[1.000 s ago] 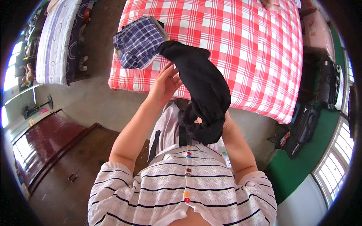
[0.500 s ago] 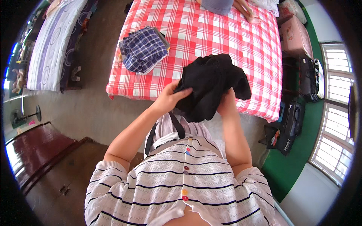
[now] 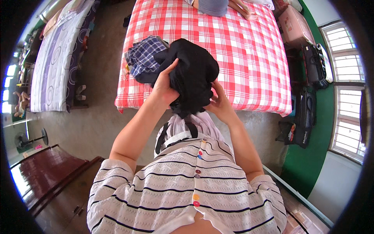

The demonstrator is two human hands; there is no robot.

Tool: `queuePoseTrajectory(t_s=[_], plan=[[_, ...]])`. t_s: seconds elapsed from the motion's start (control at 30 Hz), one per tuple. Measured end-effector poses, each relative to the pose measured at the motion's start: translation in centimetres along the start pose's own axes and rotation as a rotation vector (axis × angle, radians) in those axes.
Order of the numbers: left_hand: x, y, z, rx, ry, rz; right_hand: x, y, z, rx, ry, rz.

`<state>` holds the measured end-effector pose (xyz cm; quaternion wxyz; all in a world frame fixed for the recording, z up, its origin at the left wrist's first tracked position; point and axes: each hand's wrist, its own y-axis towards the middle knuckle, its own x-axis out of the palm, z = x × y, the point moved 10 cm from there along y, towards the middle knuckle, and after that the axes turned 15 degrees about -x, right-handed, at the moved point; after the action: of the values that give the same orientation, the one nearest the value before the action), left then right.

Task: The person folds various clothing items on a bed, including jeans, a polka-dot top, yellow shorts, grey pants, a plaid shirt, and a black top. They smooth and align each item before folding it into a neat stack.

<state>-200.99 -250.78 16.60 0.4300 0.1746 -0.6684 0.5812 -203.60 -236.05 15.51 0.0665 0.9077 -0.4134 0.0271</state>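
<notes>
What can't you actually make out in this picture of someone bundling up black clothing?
Head view only:
- Black garment: bunched up, so its kind is unclear.
- Right hand: fingertips buried in the cloth.
- Left hand: palm faces away, pressed on the cloth.
- Plaid clothes: partly covered by the garment.
- Person on the bed: cut off by the top edge.

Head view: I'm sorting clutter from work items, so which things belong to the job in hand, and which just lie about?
In hand:
- bunched black cloth garment, held by left hand and right hand

Lying about:
- blue plaid garment
- red-and-white checked bed cover
- black bags
</notes>
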Motion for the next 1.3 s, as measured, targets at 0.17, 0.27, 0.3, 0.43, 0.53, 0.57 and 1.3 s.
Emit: queuePoseTrajectory(t_s=[0.17, 0.27, 0.3, 0.43, 0.53, 0.57, 1.3], plan=[[1.8, -0.6, 2.7, 0.210, 0.148, -0.243, -0.9, 2.4, -3.1, -0.043, -0.310, 0.091], [0.6, -2.1, 4.1, 0.516, 0.770, 0.122, -1.6, 2.9, -5.0, 0.080, -0.454, 0.168], [1.6, -2.8, 3.1, 0.614, 1.118, 0.106, -1.7, 3.1, -4.3, 0.070, -0.384, 0.155], [4.6, -4.2, -3.3, 0.834, 1.589, -0.033, -0.2, 3.6, -5.4, 0.051, -0.366, 0.136], [2.4, -2.5, -2.7, 0.792, 1.591, 0.132, 1.3, 4.8, -6.7, 0.058, -0.486, -0.013], [1.4, -1.9, -2.5, 0.696, 1.656, 0.239, 1.1, 5.0, -6.4, 0.065, -0.438, -0.034], [0.0, -2.4, 0.0, 0.019, 0.331, -0.187, -6.7, 0.4, 6.1, 0.661, 0.639, -0.108]])
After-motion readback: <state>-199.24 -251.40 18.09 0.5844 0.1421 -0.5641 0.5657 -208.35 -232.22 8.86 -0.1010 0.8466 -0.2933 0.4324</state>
